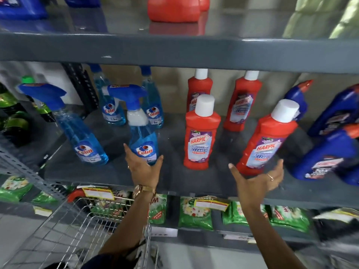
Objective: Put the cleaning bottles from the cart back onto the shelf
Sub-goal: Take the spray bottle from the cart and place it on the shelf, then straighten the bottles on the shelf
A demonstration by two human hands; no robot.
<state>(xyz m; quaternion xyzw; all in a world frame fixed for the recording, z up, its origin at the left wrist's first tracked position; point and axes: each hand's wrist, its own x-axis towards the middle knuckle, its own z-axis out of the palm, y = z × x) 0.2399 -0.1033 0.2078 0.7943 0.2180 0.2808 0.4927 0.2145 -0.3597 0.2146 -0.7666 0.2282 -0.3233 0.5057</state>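
Observation:
On the grey middle shelf (174,179) stand blue Colin spray bottles and red Harpic bottles. My left hand (142,170) is at the base of the front Colin spray bottle (143,140), with thumb and fingers spread either side of it. My right hand (258,181) is spread just below the base of a red Harpic bottle (266,140), which leans to the right. Another red Harpic bottle (201,136) stands upright between my hands. The wire cart (77,230) is at the lower left; what it holds is hidden by my left arm.
A second Colin spray bottle (81,133) leans at the left, with more bottles behind. Dark blue Harpic bottles (328,156) crowd the right end. Green packets (196,212) fill the shelf below. The upper shelf (174,51) hangs close above the bottle tops.

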